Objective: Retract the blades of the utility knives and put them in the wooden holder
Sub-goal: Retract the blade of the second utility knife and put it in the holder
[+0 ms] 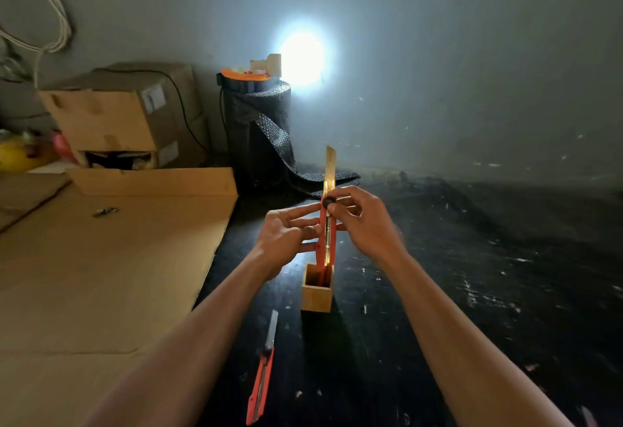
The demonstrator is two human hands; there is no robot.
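The person holds a red utility knife (327, 234) upright, its long axis near vertical, with the tail end dipping into the open top of the wooden holder (317, 291) that stands on the dark tabletop (438, 291). The blade (330, 167) is out and points straight up, well above the holder. The left hand (286, 234) pinches the knife body from the left side, its grip closed on the handle just above the holder's rim. The right hand (360, 221) comes in from the right, thumb and forefinger closed on the black slider knob (327, 203) at the top of the handle. Both hands touch the knife; the right one is the one placed to draw the slider down along the handle toward the holder, which is the direction the blade must travel.

Inside the holder only this knife's lower end shows; the interior is shadowed, so whether the tail rests on the bottom or hangs free is hard to tell. A second red knife (261, 376) lies flat on the tabletop, nearer the person than the holder and slightly to its left, its blade also extended and pointing toward the holder. Flat cardboard (101, 275) covers the surface left of the holder.
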